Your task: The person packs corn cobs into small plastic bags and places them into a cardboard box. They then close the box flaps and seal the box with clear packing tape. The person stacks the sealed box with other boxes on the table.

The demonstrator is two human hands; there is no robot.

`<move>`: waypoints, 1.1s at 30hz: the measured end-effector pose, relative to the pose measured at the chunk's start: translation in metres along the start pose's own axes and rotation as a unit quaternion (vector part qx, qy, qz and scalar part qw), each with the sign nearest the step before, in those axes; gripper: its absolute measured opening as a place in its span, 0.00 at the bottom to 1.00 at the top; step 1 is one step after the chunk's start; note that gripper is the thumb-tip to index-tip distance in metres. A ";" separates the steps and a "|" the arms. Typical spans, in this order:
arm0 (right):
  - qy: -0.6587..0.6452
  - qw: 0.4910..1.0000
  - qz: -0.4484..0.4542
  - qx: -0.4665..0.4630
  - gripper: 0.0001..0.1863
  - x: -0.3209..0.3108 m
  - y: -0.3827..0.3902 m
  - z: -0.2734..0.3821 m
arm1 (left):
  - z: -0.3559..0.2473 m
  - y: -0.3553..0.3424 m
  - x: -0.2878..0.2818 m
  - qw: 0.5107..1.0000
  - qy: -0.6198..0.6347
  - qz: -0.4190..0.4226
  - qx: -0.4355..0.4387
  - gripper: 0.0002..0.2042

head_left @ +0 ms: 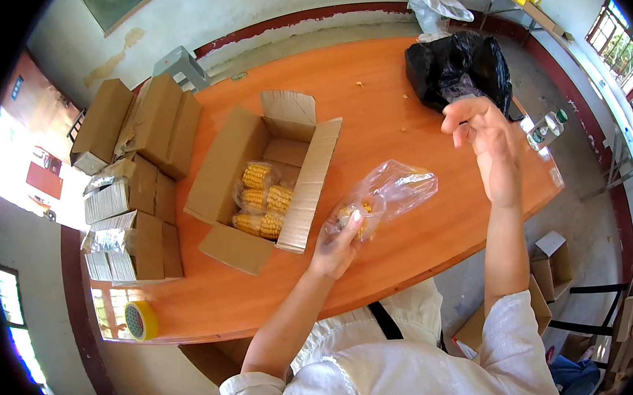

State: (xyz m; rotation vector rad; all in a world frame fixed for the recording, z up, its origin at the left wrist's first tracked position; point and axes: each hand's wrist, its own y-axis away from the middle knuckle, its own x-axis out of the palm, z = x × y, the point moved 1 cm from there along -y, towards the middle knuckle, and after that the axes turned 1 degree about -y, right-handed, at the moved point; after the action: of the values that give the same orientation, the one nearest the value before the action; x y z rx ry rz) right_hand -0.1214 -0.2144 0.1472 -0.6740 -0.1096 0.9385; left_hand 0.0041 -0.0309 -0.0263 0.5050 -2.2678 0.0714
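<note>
My left hand (pixel 336 250) is closed around the bottom of a clear plastic bag (pixel 405 187), above the orange table near its front edge. Yellow corn (pixel 365 214) shows inside the bag, partly hidden by my thumb and the film. The bag's loose end spreads to the right. My right hand (pixel 488 140) is raised over the table's right side, fingers bent and apart, with nothing visible in it. Left of my left hand stands an open cardboard box (pixel 216 168) with its flaps out. Several wrapped corn cobs (pixel 265 197) lie in its nearer part.
Closed cardboard boxes (pixel 137 192) are stacked at the table's left. A black plastic bag (pixel 458 68) lies at the far right, beyond my right hand, with a clear bottle (pixel 547 130) beside it. Yellow tape (pixel 141 320) sits at the near left corner. Crumbs dot the orange table (pixel 365 127).
</note>
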 end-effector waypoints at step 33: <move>-0.126 0.969 0.099 0.185 0.28 0.091 0.066 -0.057 | 0.003 0.006 -0.006 0.999 -0.001 0.037 -0.025 0.21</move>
State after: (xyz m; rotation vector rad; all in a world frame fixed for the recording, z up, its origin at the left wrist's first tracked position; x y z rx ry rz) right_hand -0.0928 -0.1447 0.0460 -0.2192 -0.0890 1.1982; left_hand 0.0037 -0.0242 -0.0321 0.3956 -2.2849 0.0523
